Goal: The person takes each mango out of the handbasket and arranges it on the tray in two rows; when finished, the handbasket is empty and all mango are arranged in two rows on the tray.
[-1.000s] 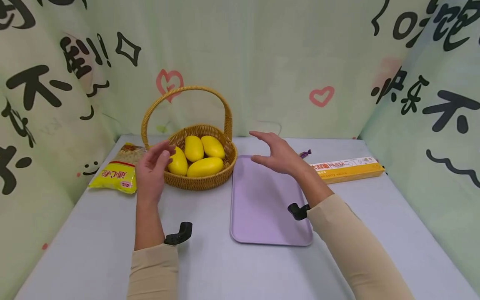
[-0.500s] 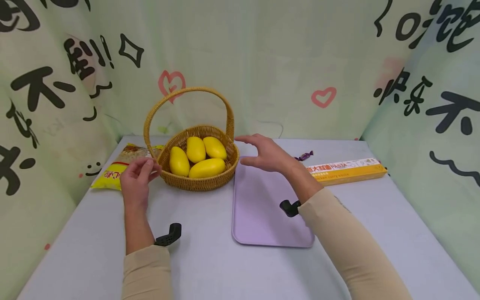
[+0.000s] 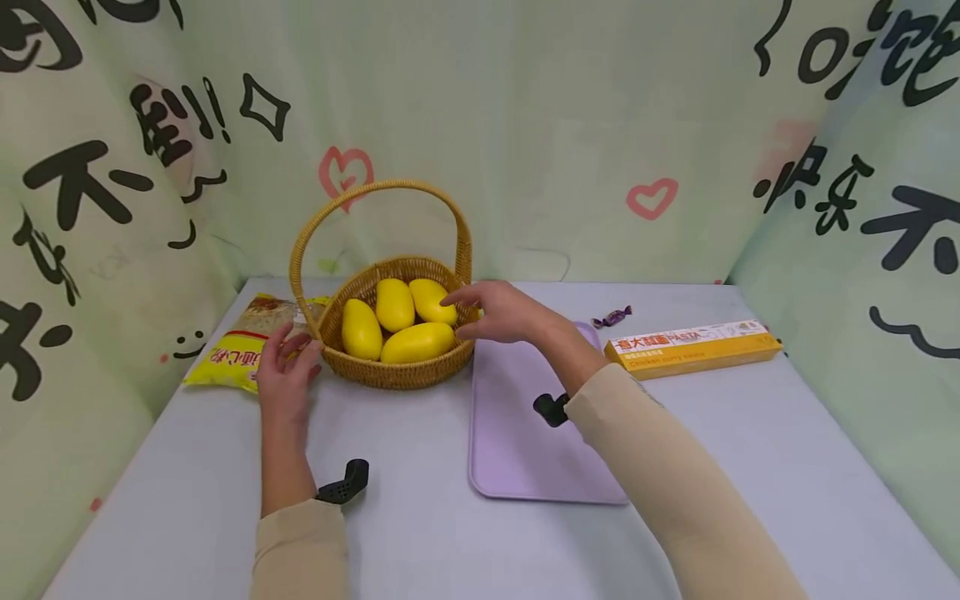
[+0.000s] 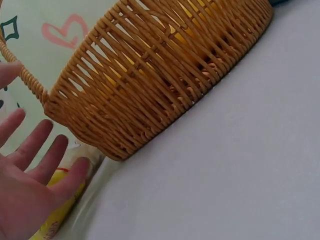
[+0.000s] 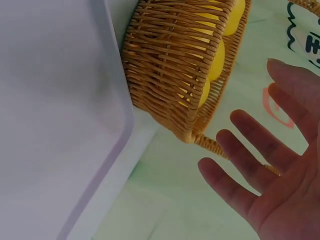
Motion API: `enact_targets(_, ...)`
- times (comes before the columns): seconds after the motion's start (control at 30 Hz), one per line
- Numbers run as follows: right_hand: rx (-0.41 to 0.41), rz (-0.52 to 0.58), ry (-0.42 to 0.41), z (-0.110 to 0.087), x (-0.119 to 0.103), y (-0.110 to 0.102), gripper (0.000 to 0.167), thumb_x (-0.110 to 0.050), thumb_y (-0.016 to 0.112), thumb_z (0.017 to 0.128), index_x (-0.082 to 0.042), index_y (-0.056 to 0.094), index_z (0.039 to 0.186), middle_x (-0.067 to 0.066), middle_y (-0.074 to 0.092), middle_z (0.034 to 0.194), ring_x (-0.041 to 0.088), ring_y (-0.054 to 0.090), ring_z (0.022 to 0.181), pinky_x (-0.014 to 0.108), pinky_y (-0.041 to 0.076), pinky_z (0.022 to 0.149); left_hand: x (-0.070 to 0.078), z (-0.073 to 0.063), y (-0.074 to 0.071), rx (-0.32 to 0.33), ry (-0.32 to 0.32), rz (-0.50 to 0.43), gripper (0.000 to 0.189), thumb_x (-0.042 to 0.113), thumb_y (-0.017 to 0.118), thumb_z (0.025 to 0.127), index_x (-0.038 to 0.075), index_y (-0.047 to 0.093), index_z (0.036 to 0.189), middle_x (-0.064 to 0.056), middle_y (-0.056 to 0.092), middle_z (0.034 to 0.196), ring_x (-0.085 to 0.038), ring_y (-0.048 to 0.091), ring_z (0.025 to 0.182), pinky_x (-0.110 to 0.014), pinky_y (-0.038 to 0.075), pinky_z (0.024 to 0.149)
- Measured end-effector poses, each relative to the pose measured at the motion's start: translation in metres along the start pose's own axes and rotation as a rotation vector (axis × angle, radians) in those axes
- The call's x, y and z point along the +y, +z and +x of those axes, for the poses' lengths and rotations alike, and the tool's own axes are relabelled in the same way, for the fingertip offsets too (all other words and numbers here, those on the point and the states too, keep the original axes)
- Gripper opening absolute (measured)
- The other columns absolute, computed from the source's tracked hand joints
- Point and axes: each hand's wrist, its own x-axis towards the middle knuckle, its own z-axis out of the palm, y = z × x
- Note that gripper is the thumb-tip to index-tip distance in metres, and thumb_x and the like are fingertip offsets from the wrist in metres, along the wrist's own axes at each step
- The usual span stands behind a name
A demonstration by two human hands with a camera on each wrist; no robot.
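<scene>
A brown wicker basket (image 3: 397,377) with a tall arched handle stands at the back of the table, holding several yellow mangoes (image 3: 417,342). My left hand (image 3: 287,375) is beside the basket's left side, fingers spread; in the left wrist view the hand (image 4: 37,175) shows a gap to the weave. Over the basket's right rim reaches my right hand (image 3: 501,312), near the rightmost mango. The right wrist view shows this hand (image 5: 280,175) with spread fingers and nothing held. Whether its fingertips touch a mango cannot be told.
A lilac tray (image 3: 525,450) lies right of the basket. Behind my left hand is a yellow snack bag (image 3: 238,354). Farther right are a purple wrapped candy (image 3: 612,317) and a long orange-and-white pasta box (image 3: 693,350). Curtains with printed lettering enclose the back and sides.
My right hand has moved left, from above the tray to the basket's right rim. The left hand lowered and shifted left, then came back slightly toward the basket, its fingers spreading.
</scene>
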Motion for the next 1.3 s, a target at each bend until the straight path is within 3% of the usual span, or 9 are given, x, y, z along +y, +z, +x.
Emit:
enact_targets(0.1,-0.02,-0.026,0.004,0.007,-0.006,-0.003,0.052,-0.02,0.07,0.096,-0.016,0.059,0.147,0.011,0.055,0.152,0.03,0.055,0.132,0.047,0.05,0.111,0.0,0.002,0.002,-0.072,-0.017,0.056,0.061,0.026,0.069,0.101,0.033,0.044,0.156,-0.002,0.047,0.158,-0.019,0.047,0.144,-0.041,0.043,0.12)
enact_targets(0.2,-0.043,-0.036,0.018,0.015,-0.011,-0.004,0.052,-0.02,0.07,0.097,-0.017,0.058,0.147,0.012,0.057,0.149,0.029,0.056,0.13,0.045,0.052,0.108,-0.001,0.004,0.004,-0.091,-0.018,0.094,0.059,0.027,0.067,0.102,0.035,0.044,0.156,-0.001,0.044,0.161,-0.022,0.044,0.147,-0.042,0.042,0.121)
enact_targets(0.37,-0.077,-0.047,0.054,0.029,-0.02,0.003,0.051,-0.019,0.07,0.097,-0.02,0.059,0.147,0.012,0.059,0.146,0.03,0.054,0.134,0.042,0.054,0.107,-0.005,0.009,0.001,-0.085,-0.037,0.108,0.059,0.031,0.067,0.102,0.032,0.044,0.156,-0.002,0.043,0.162,-0.022,0.045,0.145,-0.041,0.044,0.12)
enact_targets(0.63,-0.121,-0.097,-0.006,0.052,-0.039,0.028,0.05,-0.017,0.071,0.096,-0.02,0.061,0.145,0.008,0.056,0.151,0.027,0.05,0.135,0.041,0.048,0.113,-0.004,0.012,-0.016,-0.063,-0.076,0.104,0.06,0.032,0.069,0.1,0.035,0.045,0.156,0.0,0.042,0.163,-0.022,0.044,0.146,-0.041,0.044,0.119)
enact_targets(0.77,-0.123,-0.135,-0.004,0.056,-0.04,0.036,0.049,-0.016,0.072,0.095,-0.021,0.063,0.143,0.007,0.056,0.152,0.025,0.049,0.135,0.041,0.046,0.114,-0.006,0.01,-0.013,-0.079,-0.09,0.065,0.061,0.028,0.07,0.1,0.032,0.046,0.156,-0.002,0.042,0.162,-0.022,0.045,0.145,-0.041,0.045,0.118)
enact_targets(0.97,-0.121,-0.173,0.031,0.058,-0.036,0.038,0.05,-0.015,0.072,0.094,-0.024,0.063,0.143,0.004,0.057,0.151,0.022,0.051,0.133,0.039,0.047,0.112,-0.008,0.01,-0.003,-0.106,-0.068,0.079,0.059,0.026,0.069,0.101,0.031,0.047,0.155,-0.002,0.044,0.16,-0.022,0.047,0.143,-0.039,0.046,0.117)
enact_targets(1.3,-0.156,-0.13,0.06,0.063,-0.031,0.046,0.049,-0.012,0.071,0.094,-0.024,0.065,0.141,0.003,0.056,0.151,0.023,0.05,0.132,0.043,0.042,0.119,-0.011,0.01,0.0,-0.082,-0.094,0.041,0.058,0.025,0.07,0.1,0.031,0.049,0.154,-0.002,0.045,0.159,-0.02,0.049,0.141,-0.039,0.046,0.117)
